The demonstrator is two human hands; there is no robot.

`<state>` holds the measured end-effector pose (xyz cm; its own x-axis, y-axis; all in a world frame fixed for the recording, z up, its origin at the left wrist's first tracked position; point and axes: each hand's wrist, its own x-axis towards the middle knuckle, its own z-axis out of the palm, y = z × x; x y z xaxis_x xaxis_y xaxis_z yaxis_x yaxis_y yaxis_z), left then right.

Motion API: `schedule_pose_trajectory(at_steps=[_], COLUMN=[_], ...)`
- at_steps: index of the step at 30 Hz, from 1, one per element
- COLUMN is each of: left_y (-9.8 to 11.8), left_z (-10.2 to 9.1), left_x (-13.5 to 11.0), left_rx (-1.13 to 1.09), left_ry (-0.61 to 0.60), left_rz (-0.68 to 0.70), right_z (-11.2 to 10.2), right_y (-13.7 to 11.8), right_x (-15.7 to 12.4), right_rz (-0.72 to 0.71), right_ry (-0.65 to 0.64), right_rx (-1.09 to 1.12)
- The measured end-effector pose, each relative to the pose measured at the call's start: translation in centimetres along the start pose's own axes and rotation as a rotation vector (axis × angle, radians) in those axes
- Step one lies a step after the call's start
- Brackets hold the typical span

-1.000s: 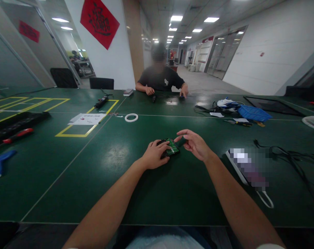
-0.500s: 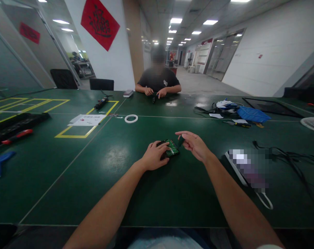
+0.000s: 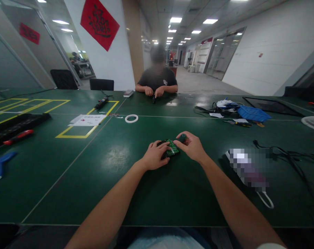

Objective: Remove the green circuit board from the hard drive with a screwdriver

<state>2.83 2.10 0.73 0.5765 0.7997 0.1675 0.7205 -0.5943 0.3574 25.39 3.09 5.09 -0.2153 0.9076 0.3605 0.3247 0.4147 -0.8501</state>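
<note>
A small green circuit board [image 3: 173,148] in a dark casing lies on the green table [image 3: 172,193] in front of me. My left hand [image 3: 157,155] grips it from the left, fingers across its top and thumb at the near side, hiding much of it. Just to the right of the board, my right hand [image 3: 190,147] is closed around what looks like a screwdriver [image 3: 182,138] with a thick dark green handle. Its tip is hidden, so I cannot tell whether it touches the board.
A white tape ring [image 3: 131,118] lies beyond my left hand. To the right are a phone-like device [image 3: 246,169] and black cables [image 3: 289,155]. Farther back sit a blue tray [image 3: 254,113] and pliers [image 3: 237,123]. Across the table, a person [image 3: 157,77] handles a small dark object.
My right hand has turned, and its fingers now wrap the green handle, with the thumb nearer the board's right edge. My left hand and the board stay put.
</note>
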Motion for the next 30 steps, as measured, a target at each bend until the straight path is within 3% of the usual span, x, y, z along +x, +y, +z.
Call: schedule_pose_trajectory(at_steps=[3, 7, 12, 16, 21, 24, 30], left_y=[0.1, -0.1, -0.2, -0.1, 0.0, 0.0, 0.0], left_z=[0.0, 0.2, 0.0, -0.4, -0.3, -0.1, -1.5], left_x=[0.0, -0.1, 0.8, 2.5, 4.0, 4.5, 5.2], left_rx=[-0.003, 0.017, 0.013, 0.046, 0.076, 0.095, 0.128], left_ry=[0.005, 0.024, 0.039, -0.058, -0.086, -0.038, 0.013], left_rz=[-0.010, -0.008, -0.078, -0.141, -0.178, -0.274, -0.379], right_z=[0.2, 0.0, -2.6, -4.2, -3.1, -1.5, 1.0], right_y=[-0.1, -0.9, -1.3, 1.1, 4.3, 4.3, 2.7], right_x=[-0.1, -0.2, 0.1, -1.7, -6.3, -7.5, -7.0], right_rz=[-0.078, -0.133, -0.159, -0.037, 0.100, 0.151, 0.159], right_ry=[0.109, 0.212, 0.441, 0.299, 0.149, 0.102, 0.065], right_rx=[-0.182, -0.238, -0.277, -0.500, -0.600, -0.653, -0.650])
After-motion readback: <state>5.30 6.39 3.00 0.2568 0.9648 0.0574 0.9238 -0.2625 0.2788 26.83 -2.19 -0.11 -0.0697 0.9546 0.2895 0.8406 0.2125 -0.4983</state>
